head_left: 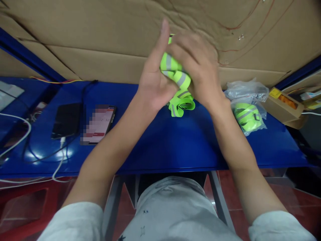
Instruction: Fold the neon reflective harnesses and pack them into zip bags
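Observation:
A neon yellow-green reflective strap [182, 79] with grey bands is bunched between my two hands, above the blue table. My left hand [155, 75] has its palm against the bundle, thumb pointing up; its other fingers are hidden behind the strap and my right hand. Over the top and right side of the bundle curl the fingers of my right hand [199, 63], slightly blurred. Loose loops of the strap hang below the hands, near the table's surface.
On the right lie a plastic bag with a similar green strap [247, 117] and a cardboard box [284, 105]. To the left are a black phone [66, 120] on a white cable and a phone with a lit screen [97, 124]. Cardboard [100, 30] lines the back above the blue table [170, 147].

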Tool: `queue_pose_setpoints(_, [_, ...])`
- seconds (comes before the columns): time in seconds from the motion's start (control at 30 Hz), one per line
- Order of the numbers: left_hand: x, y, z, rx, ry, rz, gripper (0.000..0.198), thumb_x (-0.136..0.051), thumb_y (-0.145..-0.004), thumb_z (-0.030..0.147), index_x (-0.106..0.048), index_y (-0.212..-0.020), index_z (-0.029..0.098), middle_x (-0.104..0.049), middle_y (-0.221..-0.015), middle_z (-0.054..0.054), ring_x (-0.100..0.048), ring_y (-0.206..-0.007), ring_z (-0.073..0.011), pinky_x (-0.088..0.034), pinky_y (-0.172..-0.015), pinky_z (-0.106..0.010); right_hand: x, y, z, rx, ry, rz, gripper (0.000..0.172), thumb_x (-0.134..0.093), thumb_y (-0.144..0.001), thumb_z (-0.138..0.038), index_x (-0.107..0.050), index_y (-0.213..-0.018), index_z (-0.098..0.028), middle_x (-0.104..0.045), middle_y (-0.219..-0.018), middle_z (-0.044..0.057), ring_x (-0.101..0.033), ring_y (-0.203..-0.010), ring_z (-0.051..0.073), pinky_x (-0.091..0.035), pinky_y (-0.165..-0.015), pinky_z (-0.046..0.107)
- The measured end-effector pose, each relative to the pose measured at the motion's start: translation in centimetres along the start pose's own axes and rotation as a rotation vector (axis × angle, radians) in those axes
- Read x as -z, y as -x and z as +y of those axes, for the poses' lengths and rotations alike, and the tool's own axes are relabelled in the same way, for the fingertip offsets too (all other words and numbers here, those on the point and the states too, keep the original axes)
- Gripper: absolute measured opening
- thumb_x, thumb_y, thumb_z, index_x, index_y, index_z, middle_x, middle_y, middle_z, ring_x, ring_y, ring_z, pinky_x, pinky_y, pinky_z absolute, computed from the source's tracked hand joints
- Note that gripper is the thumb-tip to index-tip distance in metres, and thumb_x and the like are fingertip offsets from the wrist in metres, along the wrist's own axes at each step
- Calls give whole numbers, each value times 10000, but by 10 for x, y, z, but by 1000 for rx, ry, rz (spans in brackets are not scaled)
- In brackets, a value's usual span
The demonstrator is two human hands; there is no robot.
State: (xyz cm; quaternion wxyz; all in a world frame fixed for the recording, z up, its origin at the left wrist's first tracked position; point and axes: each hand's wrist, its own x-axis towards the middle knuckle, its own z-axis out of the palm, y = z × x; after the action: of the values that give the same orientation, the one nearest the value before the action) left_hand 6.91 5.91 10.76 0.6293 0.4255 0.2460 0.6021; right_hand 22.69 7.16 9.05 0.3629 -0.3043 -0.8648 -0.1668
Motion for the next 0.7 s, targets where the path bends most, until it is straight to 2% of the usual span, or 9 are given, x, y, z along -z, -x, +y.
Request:
queue_pose_setpoints(0.13, [26,-22,-9,-62,121,-95,359,-461,-1102,260,-715,-853,213,-754,-1118,0,-534,-1481,-210,-470,-1242,-393,-1,-4,-13,-43,-344,-190,814,-604,-861,-109,-455,-1589,-441,-327,-1716,-154,-192,-1672,214,-112,-1416,493])
queue_pose_setpoints(0.2, [38,-29,-11,-118,130,-131,272,-557,-1047,213,-748,-854,221,-756,-1059,10,-589,-1435,-229,-506,-1226,-429,2,-5,-17,-71,-527,-182,622,-635,-905,-181,-597,-1477,-421,-443,-1661,-139,-284,-1646,221,-172,-1409,484])
queue_pose_setpoints(0.27, [44,-30,-11,-198,114,-154,127,-694,-953,188,-779,-865,222,-761,-1024,28,-655,-1361,-267,-562,-1170,-458,8,-7,-18,-162,-662,32,281,-579,-1010,-300,-756,-1219,-362,-712,-1387,-66,-592,-1436,223,-429,-1298,467])
queue_pose_setpoints(0.3, [44,-27,-10,-242,97,-161,77,-760,-892,165,-789,-868,232,-769,-1020,37,-688,-1311,-279,-585,-1140,-459,11,-8,-17,-232,-682,196,242,-549,-1039,-331,-776,-1123,-335,-765,-1222,-39,-690,-1278,214,-548,-1179,436])
queue_pose_setpoints(0.37, [39,-19,-8,-304,44,-215,158,-821,-820,117,-801,-900,252,-785,-1037,51,-718,-1258,-281,-605,-1112,-441,16,-8,-16,-336,-643,427,222,-573,-1034,-345,-751,-1162,-314,-737,-1172,-16,-722,-1153,201,-621,-1019,370])
queue_pose_setpoints(0.4, [35,-14,-6,-314,19,-273,189,-819,-826,109,-805,-946,254,-788,-1051,54,-712,-1271,-275,-599,-1119,-430,18,-8,-15,-331,-614,434,268,-620,-1009,-357,-715,-1258,-322,-702,-1278,-18,-694,-1231,205,-605,-1048,356])
queue_pose_setpoints(0.47, [27,-4,-2,-307,-20,-386,212,-771,-873,91,-796,-1041,218,-788,-1063,43,-686,-1322,-266,-576,-1143,-417,22,-7,-12,-252,-588,289,468,-720,-955,-413,-631,-1409,-347,-605,-1492,-53,-566,-1447,214,-483,-1226,343])
queue_pose_setpoints(0.57, [21,6,6,-300,-38,-437,237,-775,-830,42,-783,-1027,175,-783,-1005,25,-688,-1317,-280,-576,-1131,-403,26,-7,-10,-163,-583,106,612,-780,-910,-507,-598,-1467,-328,-570,-1561,-65,-454,-1552,207,-321,-1346,348])
queue_pose_setpoints(0.7, [28,9,15,-265,-136,-362,225,-810,-773,132,-785,-973,231,-755,-1012,33,-646,-1371,-328,-590,-1092,-397,29,-8,-14,-174,-621,-1,543,-743,-937,-503,-616,-1428,-311,-605,-1525,-53,-487,-1523,218,-388,-1305,386])
